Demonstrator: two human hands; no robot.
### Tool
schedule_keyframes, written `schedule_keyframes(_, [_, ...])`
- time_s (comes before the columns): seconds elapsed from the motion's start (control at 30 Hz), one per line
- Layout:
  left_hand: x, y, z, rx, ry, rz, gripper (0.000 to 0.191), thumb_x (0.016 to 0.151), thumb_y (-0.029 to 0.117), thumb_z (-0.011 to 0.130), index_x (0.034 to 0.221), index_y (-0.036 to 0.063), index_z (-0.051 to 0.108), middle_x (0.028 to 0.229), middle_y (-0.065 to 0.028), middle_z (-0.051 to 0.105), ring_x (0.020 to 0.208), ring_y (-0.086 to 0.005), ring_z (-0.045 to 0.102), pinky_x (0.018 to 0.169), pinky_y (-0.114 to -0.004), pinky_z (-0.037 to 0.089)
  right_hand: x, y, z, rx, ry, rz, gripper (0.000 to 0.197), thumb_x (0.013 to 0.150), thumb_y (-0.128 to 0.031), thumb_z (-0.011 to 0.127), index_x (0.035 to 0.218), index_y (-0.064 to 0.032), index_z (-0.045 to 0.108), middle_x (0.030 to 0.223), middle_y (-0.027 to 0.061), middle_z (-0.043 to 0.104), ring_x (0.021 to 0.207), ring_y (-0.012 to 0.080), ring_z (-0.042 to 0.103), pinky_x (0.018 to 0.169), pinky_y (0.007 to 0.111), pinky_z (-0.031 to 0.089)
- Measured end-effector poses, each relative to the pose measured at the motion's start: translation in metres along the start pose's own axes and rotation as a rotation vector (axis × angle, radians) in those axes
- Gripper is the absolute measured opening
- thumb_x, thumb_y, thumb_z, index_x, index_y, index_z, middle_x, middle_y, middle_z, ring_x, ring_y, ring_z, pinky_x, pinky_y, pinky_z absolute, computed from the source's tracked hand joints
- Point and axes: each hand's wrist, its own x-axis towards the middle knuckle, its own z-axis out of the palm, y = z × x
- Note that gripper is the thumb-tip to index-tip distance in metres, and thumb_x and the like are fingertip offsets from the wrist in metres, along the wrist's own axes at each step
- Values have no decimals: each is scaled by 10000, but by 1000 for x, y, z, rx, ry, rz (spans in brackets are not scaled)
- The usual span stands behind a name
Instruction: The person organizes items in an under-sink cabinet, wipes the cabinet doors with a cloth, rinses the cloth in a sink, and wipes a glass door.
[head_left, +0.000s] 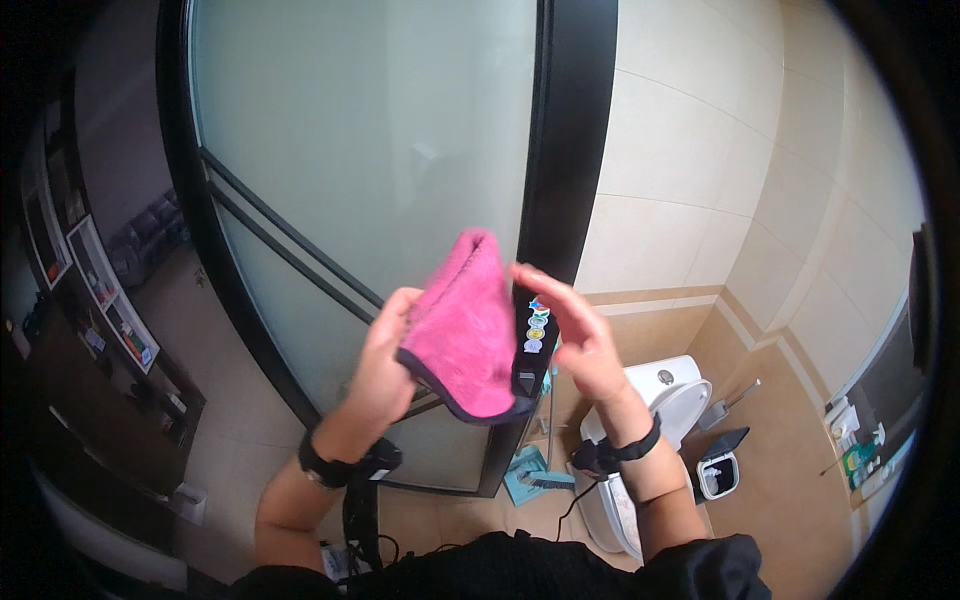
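Observation:
My left hand (384, 367) grips a pink microfibre cloth (465, 341) with a dark trimmed edge. The cloth is folded and hangs in front of a frosted glass door (360, 135). Just to the right of the cloth is my right hand (585, 341), fingers apart and curved, with nothing held in it. It looks slightly blurred, and a small gap separates it from the cloth. Behind it, colourful round stickers (535, 328) run down the black door frame (574, 112). Each wrist wears a black strapped device.
A white toilet (615, 517) with raised lid stands at the lower right, beside a small open bin (718, 478) and a toilet brush (720, 409). A teal broom (551, 478) and dustpan (523, 480) lean near the door's foot. Bottles (862, 454) line a ledge at right. Shelves (112, 292) stand left.

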Motion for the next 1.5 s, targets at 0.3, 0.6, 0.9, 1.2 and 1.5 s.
schedule_keyframes(0.3, [31, -54, 39, 344, -439, 28, 452, 888, 10, 555, 1313, 9, 403, 1314, -119, 454, 1181, -206, 504, 974, -315, 426, -56, 51, 12, 772, 667, 355, 458, 885, -229, 599, 1281, -60, 440, 1200, 94, 552, 1120, 243, 530, 971, 382, 422])
schedule_keyframes(0.6, [-13, -178, -65, 1342, -382, 293, 299, 796, 139, 643, 1065, 45, 551, 1009, -120, 563, 958, -314, 547, 820, -418, 458, -43, -59, -107, 277, 877, -184, 379, 928, -258, 545, 1249, -72, 464, 1187, 92, 561, 1092, 236, 547, 956, 410, 436])
schedule_keyframes(0.9, [-22, -278, -66, 1406, -430, 37, 250, 898, 269, 547, 921, 32, 474, 850, -184, 600, 808, -391, 587, 694, -478, 457, 132, -55, -127, -1706, 527, -825, 672, 748, -38, 617, 1379, -110, 396, 1433, 138, 361, 1345, 306, 304, 1054, 491, 309])
schedule_keyframes(1.2, [-8, -285, -76, 1334, -471, -20, 253, 908, 298, 519, 889, 49, 480, 830, -178, 620, 780, -399, 597, 639, -495, 470, 36, 51, -107, -1776, -323, -305, 877, 617, -171, 651, 1431, -254, 338, 1520, 34, 239, 1403, 254, 208, 1084, 614, 69])
schedule_keyframes(1.5, [-8, -296, -83, 1348, -413, -35, 280, 899, 342, 513, 923, 65, 486, 837, -175, 617, 785, -388, 604, 650, -497, 470, -2, 94, -118, -1287, -933, -9, 495, 971, -235, 234, 1430, -55, 276, 1500, 113, 249, 1390, 189, 225, 1149, 322, 171])
